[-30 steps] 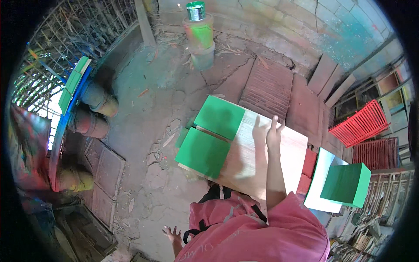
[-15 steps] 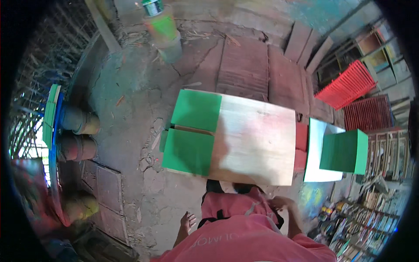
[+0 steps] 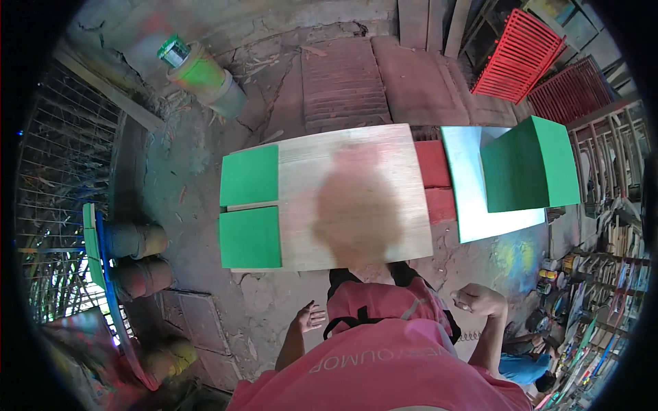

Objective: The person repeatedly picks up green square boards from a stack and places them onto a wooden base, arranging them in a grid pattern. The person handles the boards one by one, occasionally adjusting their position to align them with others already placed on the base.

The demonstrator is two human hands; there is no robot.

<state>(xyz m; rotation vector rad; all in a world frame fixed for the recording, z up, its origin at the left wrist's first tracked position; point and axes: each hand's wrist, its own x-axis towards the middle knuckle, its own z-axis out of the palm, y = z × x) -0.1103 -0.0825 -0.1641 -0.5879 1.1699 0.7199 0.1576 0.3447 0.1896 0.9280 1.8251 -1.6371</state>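
My left hand (image 3: 312, 316) is held in the air at my left side, open with its fingers loosely stretched and nothing in it. At my right side, my right hand (image 3: 478, 300) is curled closed; whatever it may hold is hidden. Both hands are apart from the pale wooden board (image 3: 301, 240) in front of me, which lies flat like a tabletop. On its left end lie two green square panels, a far one (image 3: 250, 173) and a near one (image 3: 251, 238), with a narrow gap between them.
Right of the board, a green box-like piece (image 3: 517, 168) stands on a white sheet (image 3: 466, 212). Red slatted racks (image 3: 519, 56) lean beyond. Stacked buckets (image 3: 205, 82) stand far left; more buckets (image 3: 140, 241) line the left. A person in blue (image 3: 517, 366) is low at right.
My view has shifted, so the board now appears further left and squarer to me. Both hands have come up and forward, the right one swinging outward. A person in blue shows at lower right.
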